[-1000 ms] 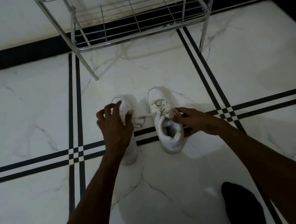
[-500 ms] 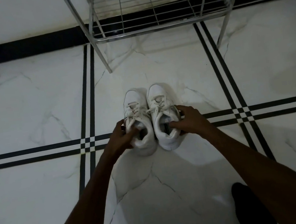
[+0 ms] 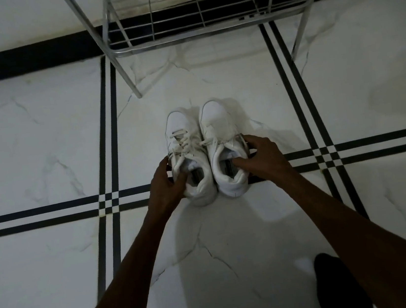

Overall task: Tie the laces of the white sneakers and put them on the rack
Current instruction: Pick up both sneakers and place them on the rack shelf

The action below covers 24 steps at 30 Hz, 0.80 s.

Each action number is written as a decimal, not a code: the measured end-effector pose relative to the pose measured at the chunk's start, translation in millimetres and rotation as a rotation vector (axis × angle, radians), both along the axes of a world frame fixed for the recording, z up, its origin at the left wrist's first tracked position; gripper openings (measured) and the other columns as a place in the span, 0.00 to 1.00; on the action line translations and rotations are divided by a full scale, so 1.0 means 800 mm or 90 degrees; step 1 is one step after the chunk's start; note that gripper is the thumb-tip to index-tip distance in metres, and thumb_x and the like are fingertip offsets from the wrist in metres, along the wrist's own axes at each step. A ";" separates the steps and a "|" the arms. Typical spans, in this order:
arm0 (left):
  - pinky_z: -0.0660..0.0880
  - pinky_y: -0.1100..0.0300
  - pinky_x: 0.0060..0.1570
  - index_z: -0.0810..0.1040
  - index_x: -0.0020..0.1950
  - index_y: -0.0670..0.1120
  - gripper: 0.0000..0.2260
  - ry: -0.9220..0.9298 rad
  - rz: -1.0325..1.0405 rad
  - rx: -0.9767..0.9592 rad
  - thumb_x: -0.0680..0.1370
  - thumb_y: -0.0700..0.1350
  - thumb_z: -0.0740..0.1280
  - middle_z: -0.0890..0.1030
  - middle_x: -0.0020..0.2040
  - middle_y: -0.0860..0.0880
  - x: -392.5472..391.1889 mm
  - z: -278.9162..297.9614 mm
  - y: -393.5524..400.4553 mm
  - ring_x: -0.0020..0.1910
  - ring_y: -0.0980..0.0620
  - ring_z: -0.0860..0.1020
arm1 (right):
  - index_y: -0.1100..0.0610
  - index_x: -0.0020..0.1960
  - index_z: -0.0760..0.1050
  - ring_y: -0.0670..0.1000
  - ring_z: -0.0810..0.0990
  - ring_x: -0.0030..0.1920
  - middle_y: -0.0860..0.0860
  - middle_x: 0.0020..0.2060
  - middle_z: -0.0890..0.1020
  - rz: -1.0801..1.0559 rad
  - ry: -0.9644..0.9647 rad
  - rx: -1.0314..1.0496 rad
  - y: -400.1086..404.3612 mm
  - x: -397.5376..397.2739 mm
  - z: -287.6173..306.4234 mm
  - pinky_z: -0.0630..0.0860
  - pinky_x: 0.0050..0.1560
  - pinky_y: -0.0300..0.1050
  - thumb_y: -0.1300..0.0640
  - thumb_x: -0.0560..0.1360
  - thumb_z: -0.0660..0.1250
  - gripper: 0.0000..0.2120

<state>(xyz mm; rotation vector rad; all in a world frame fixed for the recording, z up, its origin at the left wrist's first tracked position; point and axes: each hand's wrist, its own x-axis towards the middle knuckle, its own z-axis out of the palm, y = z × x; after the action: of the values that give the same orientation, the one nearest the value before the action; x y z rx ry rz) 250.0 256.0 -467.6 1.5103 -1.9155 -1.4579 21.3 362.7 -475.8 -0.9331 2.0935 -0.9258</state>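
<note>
Two white sneakers stand side by side on the marble floor, toes pointing away from me. My left hand grips the collar of the left sneaker, thumb inside the opening. My right hand grips the right sneaker the same way, thumb inside and fingers on its outer side. Laces lie crossed over both tongues; whether they are knotted I cannot make out. The metal wire rack stands just beyond the shoes against the wall, its lowest shelf bare.
The floor is white marble with black inlay stripes crossing left and right of the shoes. A black skirting runs along the wall. A dark foot or sock shows at the lower right. The rack's front legs stand near the shoes.
My hands let go of the laces, pushed the two sneakers together, and now hold each by its collar. The view has shifted closer to the rack.
</note>
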 end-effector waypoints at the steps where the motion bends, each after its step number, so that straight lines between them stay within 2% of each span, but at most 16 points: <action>1: 0.83 0.38 0.48 0.72 0.72 0.53 0.25 0.003 0.003 0.002 0.75 0.53 0.67 0.80 0.60 0.51 -0.003 0.006 0.001 0.51 0.44 0.84 | 0.53 0.60 0.79 0.51 0.83 0.49 0.51 0.48 0.86 0.003 -0.003 -0.005 0.000 -0.004 0.007 0.82 0.52 0.51 0.52 0.67 0.76 0.22; 4: 0.83 0.37 0.48 0.70 0.74 0.51 0.23 0.003 0.012 0.009 0.79 0.48 0.67 0.80 0.61 0.51 -0.019 0.041 0.007 0.53 0.44 0.84 | 0.53 0.63 0.78 0.50 0.84 0.49 0.49 0.50 0.85 0.003 -0.005 -0.010 0.002 -0.017 0.037 0.82 0.51 0.48 0.51 0.68 0.76 0.25; 8: 0.82 0.40 0.53 0.70 0.74 0.50 0.26 -0.019 -0.006 0.002 0.76 0.51 0.66 0.80 0.63 0.50 -0.040 0.123 0.011 0.55 0.46 0.82 | 0.51 0.68 0.76 0.47 0.83 0.52 0.49 0.56 0.85 -0.002 -0.035 -0.007 0.015 -0.034 0.110 0.81 0.51 0.42 0.52 0.69 0.76 0.29; 13: 0.82 0.40 0.52 0.70 0.73 0.52 0.28 -0.008 -0.011 0.015 0.73 0.55 0.65 0.80 0.61 0.52 -0.063 0.267 0.008 0.54 0.46 0.83 | 0.51 0.71 0.73 0.44 0.82 0.55 0.46 0.58 0.82 -0.026 -0.073 -0.006 0.023 -0.056 0.257 0.77 0.49 0.29 0.54 0.70 0.76 0.31; 16: 0.82 0.39 0.52 0.70 0.73 0.55 0.29 -0.014 -0.012 0.022 0.72 0.57 0.65 0.80 0.62 0.54 -0.074 0.355 0.002 0.56 0.46 0.82 | 0.53 0.72 0.72 0.43 0.81 0.53 0.48 0.59 0.82 -0.034 -0.083 -0.019 0.025 -0.065 0.343 0.74 0.47 0.23 0.56 0.70 0.77 0.32; 18: 0.82 0.39 0.52 0.70 0.73 0.55 0.28 -0.023 -0.019 0.022 0.72 0.57 0.65 0.80 0.61 0.57 -0.088 0.417 0.000 0.56 0.46 0.82 | 0.53 0.73 0.71 0.42 0.81 0.53 0.47 0.60 0.82 -0.028 -0.085 -0.012 0.024 -0.078 0.404 0.74 0.47 0.23 0.55 0.69 0.77 0.33; 19: 0.82 0.39 0.51 0.70 0.73 0.55 0.28 -0.025 -0.018 0.018 0.72 0.57 0.65 0.80 0.61 0.58 -0.095 0.447 0.000 0.56 0.47 0.82 | 0.51 0.73 0.71 0.42 0.81 0.53 0.46 0.60 0.82 -0.025 -0.081 -0.012 0.023 -0.085 0.433 0.76 0.48 0.26 0.52 0.69 0.77 0.34; 21: 0.82 0.39 0.52 0.70 0.74 0.54 0.29 -0.018 -0.018 0.003 0.72 0.57 0.64 0.80 0.62 0.56 -0.109 0.498 -0.002 0.56 0.47 0.82 | 0.50 0.73 0.71 0.42 0.82 0.52 0.45 0.60 0.82 -0.023 -0.074 -0.015 0.018 -0.102 0.485 0.78 0.49 0.29 0.50 0.68 0.77 0.35; 24: 0.82 0.42 0.53 0.69 0.75 0.53 0.31 -0.020 -0.013 0.001 0.71 0.56 0.63 0.80 0.63 0.55 -0.130 0.553 -0.018 0.52 0.54 0.83 | 0.54 0.74 0.69 0.35 0.79 0.46 0.45 0.57 0.80 -0.006 -0.077 -0.010 -0.002 -0.129 0.546 0.71 0.41 0.20 0.57 0.70 0.76 0.33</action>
<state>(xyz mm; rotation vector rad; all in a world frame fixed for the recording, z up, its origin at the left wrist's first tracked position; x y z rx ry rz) 145.6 241.5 -25.3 1.5266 -1.9539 -1.4537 -82.0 361.4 -39.1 -0.8539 1.9923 -0.9815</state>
